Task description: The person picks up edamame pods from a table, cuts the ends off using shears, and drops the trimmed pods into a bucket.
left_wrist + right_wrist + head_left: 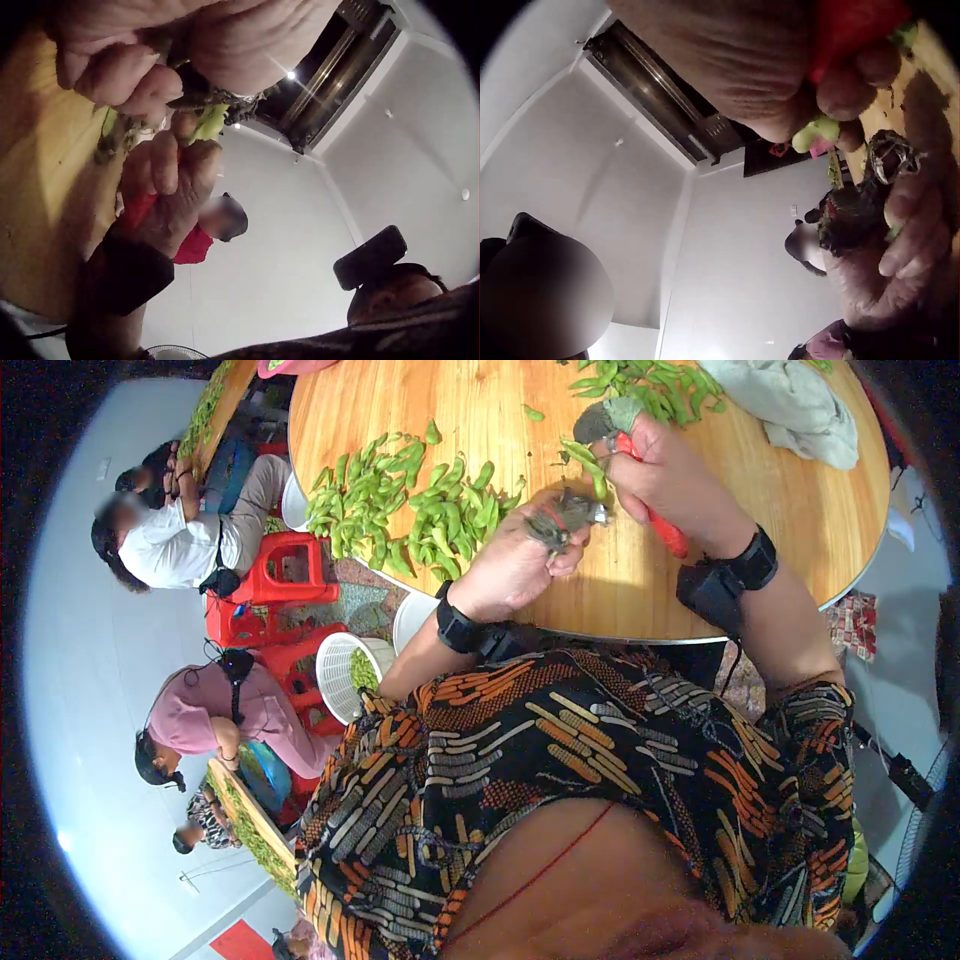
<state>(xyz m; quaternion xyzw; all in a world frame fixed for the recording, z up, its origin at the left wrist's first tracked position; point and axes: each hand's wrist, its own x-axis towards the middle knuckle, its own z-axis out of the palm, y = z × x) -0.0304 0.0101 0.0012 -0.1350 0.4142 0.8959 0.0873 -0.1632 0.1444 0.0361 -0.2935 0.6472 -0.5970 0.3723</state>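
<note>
My right hand (pixel 680 480) grips a red-handled tool (pixel 668 535), its working end hidden by the fingers. Between that hand's thumb and fingers a green soybean pod (pixel 585 460) is pinched, its tip pointing toward the left hand. My left hand (pixel 515 565) is close by over the table edge, fingers curled and thumb wrapped in dark, dirty material (pixel 560 518). In the right wrist view a small green pod (pixel 891 229) shows within the left hand's curled fingers. Dark grey wrapping (pixel 600 422) also covers a right-hand digit.
The round wooden table (pixel 560 600) carries a pile of pods (pixel 430 520) on the left, more pods (pixel 650 385) at the far side and a pale cloth (pixel 800 410). A white basket (pixel 350 680) stands lower left. Several people sit by red stools (pixel 285 570).
</note>
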